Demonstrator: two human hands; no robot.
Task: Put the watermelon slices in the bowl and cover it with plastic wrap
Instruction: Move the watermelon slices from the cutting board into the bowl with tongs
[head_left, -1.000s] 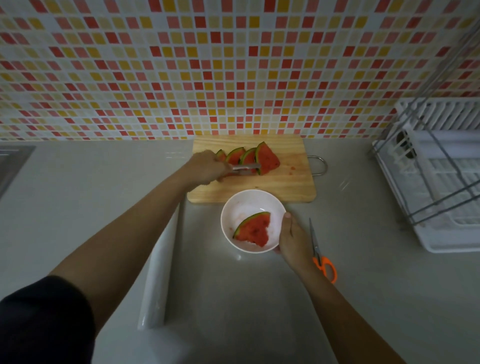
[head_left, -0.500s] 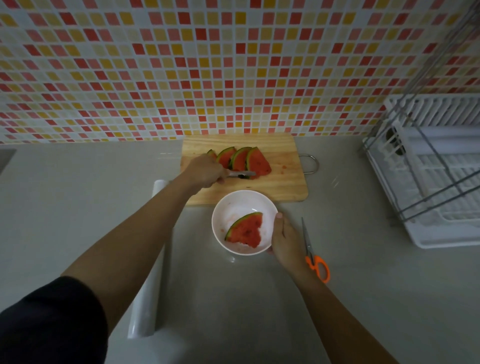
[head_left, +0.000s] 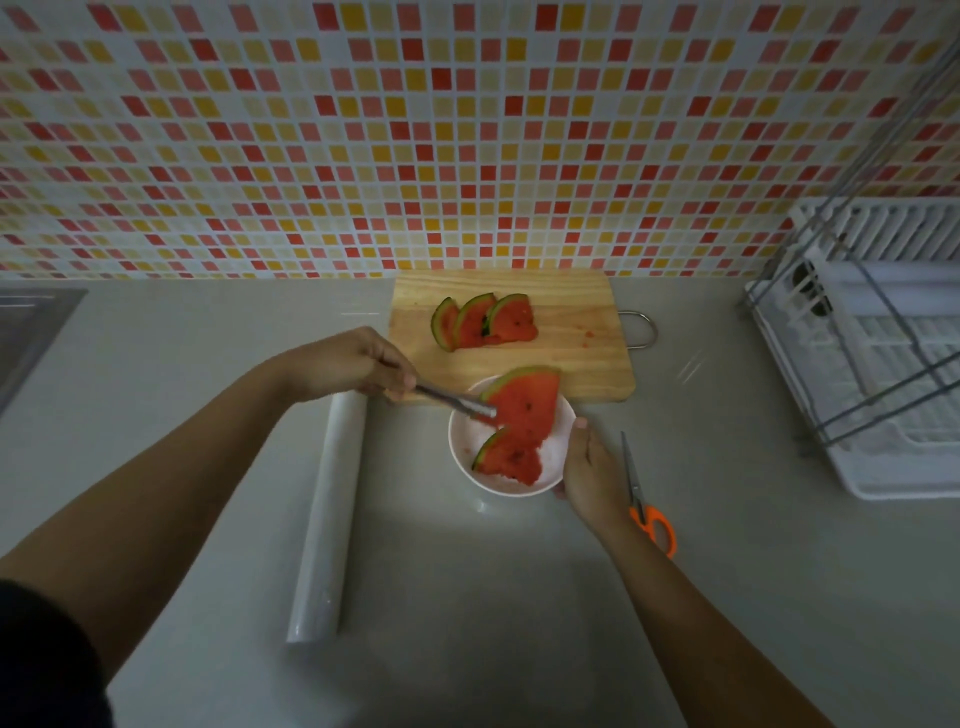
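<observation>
A white bowl (head_left: 462, 441) stands on the counter just in front of a wooden cutting board (head_left: 571, 332). One watermelon slice (head_left: 506, 460) lies in the bowl. My left hand (head_left: 353, 364) grips metal tongs (head_left: 452, 402), which pinch a second slice (head_left: 527, 402) over the bowl's far side. My right hand (head_left: 589, 473) holds the bowl's right rim. Three more slices (head_left: 483, 322) lean together on the board. A roll of plastic wrap (head_left: 324, 514) lies to the left of the bowl.
Orange-handled scissors (head_left: 644, 499) lie right of my right hand. A white dish rack (head_left: 883, 364) fills the right side. A sink edge (head_left: 26, 332) shows at far left. A tiled wall rises behind the board.
My left hand has lifted one slice off the board with the tongs and carried it toward me, over the bowl. My right hand stays on the bowl's rim.
</observation>
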